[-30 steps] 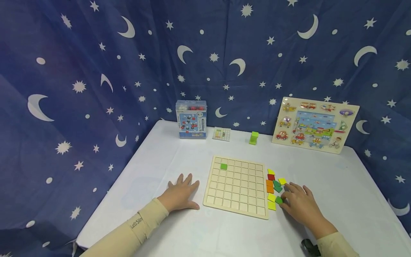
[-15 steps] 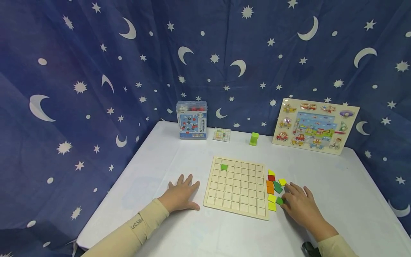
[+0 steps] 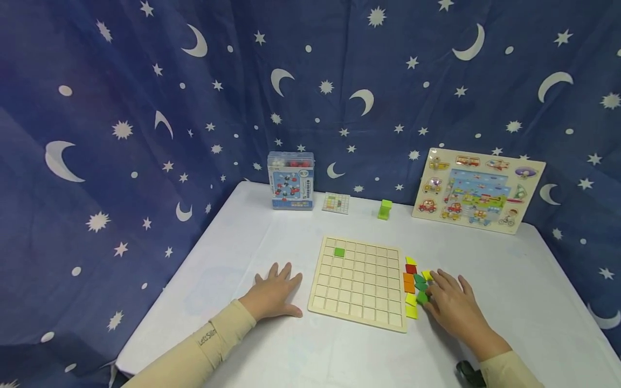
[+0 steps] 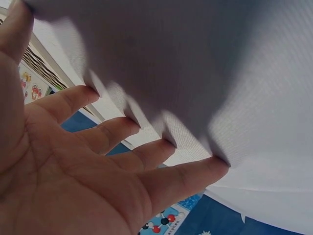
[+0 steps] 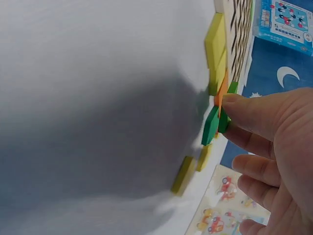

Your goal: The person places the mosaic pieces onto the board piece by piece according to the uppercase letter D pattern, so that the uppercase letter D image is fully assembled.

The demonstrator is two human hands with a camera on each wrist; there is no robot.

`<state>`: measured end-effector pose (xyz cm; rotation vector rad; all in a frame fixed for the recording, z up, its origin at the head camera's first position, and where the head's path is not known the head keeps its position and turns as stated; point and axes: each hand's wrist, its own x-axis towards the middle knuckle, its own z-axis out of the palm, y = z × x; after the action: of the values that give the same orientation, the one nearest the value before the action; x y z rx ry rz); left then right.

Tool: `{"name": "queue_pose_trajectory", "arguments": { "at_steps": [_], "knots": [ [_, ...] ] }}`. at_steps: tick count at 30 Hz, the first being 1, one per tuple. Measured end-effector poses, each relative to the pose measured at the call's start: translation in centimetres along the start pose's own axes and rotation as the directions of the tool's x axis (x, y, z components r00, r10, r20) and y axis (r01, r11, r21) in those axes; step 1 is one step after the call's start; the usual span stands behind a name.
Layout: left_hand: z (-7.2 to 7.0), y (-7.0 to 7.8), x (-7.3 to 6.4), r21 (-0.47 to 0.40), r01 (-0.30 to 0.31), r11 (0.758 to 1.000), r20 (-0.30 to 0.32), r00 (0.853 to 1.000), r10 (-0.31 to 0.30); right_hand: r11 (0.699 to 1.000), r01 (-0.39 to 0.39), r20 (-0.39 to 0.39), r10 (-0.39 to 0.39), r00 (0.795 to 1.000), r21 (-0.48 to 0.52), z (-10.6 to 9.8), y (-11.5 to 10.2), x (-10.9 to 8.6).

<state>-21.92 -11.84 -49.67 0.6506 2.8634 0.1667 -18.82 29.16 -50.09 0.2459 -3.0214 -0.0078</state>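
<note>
A wooden grid board (image 3: pixel 358 283) lies on the white table with one green square tile (image 3: pixel 339 252) in a cell near its far left corner. My right hand (image 3: pixel 455 310), just right of the board, pinches another green tile (image 5: pixel 223 122) between thumb and index finger, the tile tipped on edge in the right wrist view. Close by lie several loose tiles: yellow tiles (image 3: pixel 411 312), orange tiles (image 3: pixel 409 282), a red tile (image 3: pixel 411 269) and dark green tiles (image 3: pixel 419 279). Left of the board, my left hand (image 3: pixel 271 293) rests on the cloth, fingers spread, holding nothing.
Along the back stand a boxed molecule set (image 3: pixel 292 183), a small grid-patterned card (image 3: pixel 336 203), a light green block piece (image 3: pixel 385 209) and a vehicle picture puzzle (image 3: pixel 477 191). A dark blue star curtain (image 3: pixel 310 97) hangs behind the table.
The green tile by my right hand has gone from lying at the fingertips to being pinched, shifting slightly toward the far side. My left hand has stayed in place.
</note>
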Motion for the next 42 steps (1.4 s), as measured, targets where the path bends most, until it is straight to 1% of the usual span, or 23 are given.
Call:
{"name": "queue_pose_trajectory", "arguments": {
  "at_steps": [8,15,21,26,35,42],
  "knots": [
    [-0.1,-0.1,-0.2,0.001,0.000,1.000,0.009,1.000,0.000,0.998,0.066,-0.023,-0.066,0.998,0.013,-0.4,-0.9,1.8],
    [-0.2,0.0,0.0,0.011,-0.002,1.000,0.011,1.000,0.002,0.986,0.167,-0.086,-0.166,0.982,0.005,-0.8,-1.5,3.8],
    [-0.1,0.0,0.0,0.008,0.003,1.000,0.012,1.000,-0.003,0.977,0.215,-0.058,-0.214,0.975,0.008,-0.9,-2.9,5.7],
    [-0.2,0.0,-0.1,0.005,0.009,1.000,0.015,1.000,-0.010,0.970,0.244,-0.043,-0.243,0.969,0.015,-0.5,-4.2,7.4],
    [-0.2,0.1,-0.1,0.019,0.013,1.000,0.014,1.000,-0.013,0.941,0.330,-0.067,-0.325,0.943,0.079,0.3,-6.5,10.3],
    [0.0,0.0,-0.1,0.049,0.032,0.998,0.021,0.999,-0.033,0.922,0.380,-0.076,-0.374,0.924,0.080,1.0,-8.3,12.6]
  ]
}}
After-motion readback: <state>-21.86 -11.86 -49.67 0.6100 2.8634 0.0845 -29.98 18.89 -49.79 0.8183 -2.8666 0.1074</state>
